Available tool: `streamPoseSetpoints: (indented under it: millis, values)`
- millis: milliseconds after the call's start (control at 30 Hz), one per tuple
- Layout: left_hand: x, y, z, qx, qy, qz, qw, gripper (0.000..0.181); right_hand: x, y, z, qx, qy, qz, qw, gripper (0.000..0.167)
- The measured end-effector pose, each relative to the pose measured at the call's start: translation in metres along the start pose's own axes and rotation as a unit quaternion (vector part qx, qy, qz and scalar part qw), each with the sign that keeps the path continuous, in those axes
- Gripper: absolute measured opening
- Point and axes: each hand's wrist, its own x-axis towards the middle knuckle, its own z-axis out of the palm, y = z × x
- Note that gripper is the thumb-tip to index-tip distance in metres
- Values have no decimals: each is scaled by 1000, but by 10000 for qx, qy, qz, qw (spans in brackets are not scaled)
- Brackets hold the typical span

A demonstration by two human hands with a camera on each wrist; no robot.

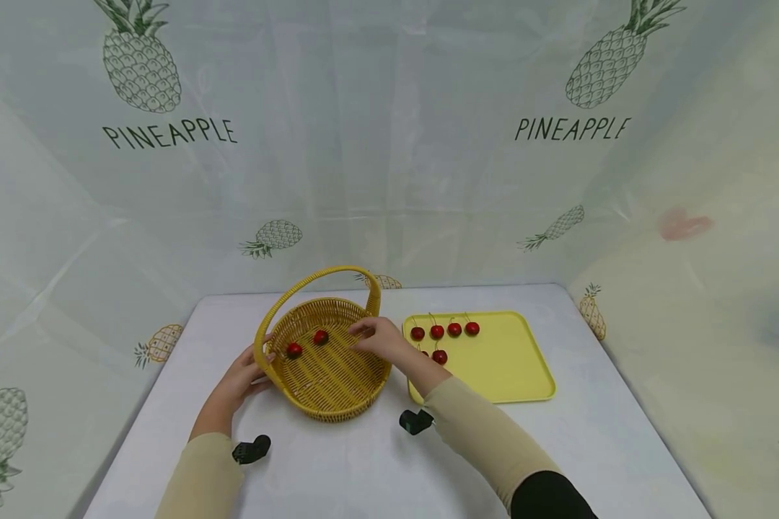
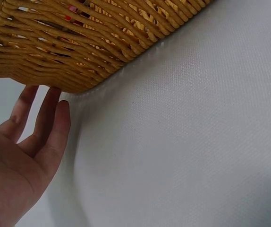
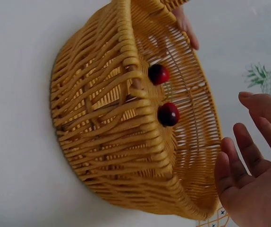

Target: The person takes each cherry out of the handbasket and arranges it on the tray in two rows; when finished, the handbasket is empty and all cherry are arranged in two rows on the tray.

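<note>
A yellow wicker basket (image 1: 334, 393) with an arched handle stands left of centre, with two red cherries (image 1: 321, 337) (image 1: 294, 350) inside. My left hand (image 1: 243, 375) grips its left side near the handle's base; in the left wrist view that hand's fingers (image 2: 46, 118) reach against the woven wall (image 2: 69, 56). Over the basket's right part hovers my right hand (image 1: 389, 342), holding nothing, its fingers loosely bent. The right wrist view shows this hand (image 3: 258, 165) beside the rim and the two cherries (image 3: 158, 74) (image 3: 168, 114) in the basket.
Right of the basket lies a yellow tray (image 1: 506, 367) with several stemmed cherries (image 1: 454, 329) at its left and back, some partly behind my right arm. Both stand on a white table (image 1: 337, 468), backed by a curtain (image 1: 389, 166) printed with pineapples.
</note>
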Motion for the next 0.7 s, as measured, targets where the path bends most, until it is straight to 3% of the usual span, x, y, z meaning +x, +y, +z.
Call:
streamPoseSetpoints:
  millis: [300, 700]
  values:
    - [-1, 0, -2, -51, -15, 8, 10000, 67, 17, -12, 14, -15, -98, -74, 9999, 28]
    - [-7, 8, 2, -181, -104, -46, 9998, 65, 38, -14, 27, -567, -118, -83, 9983, 30]
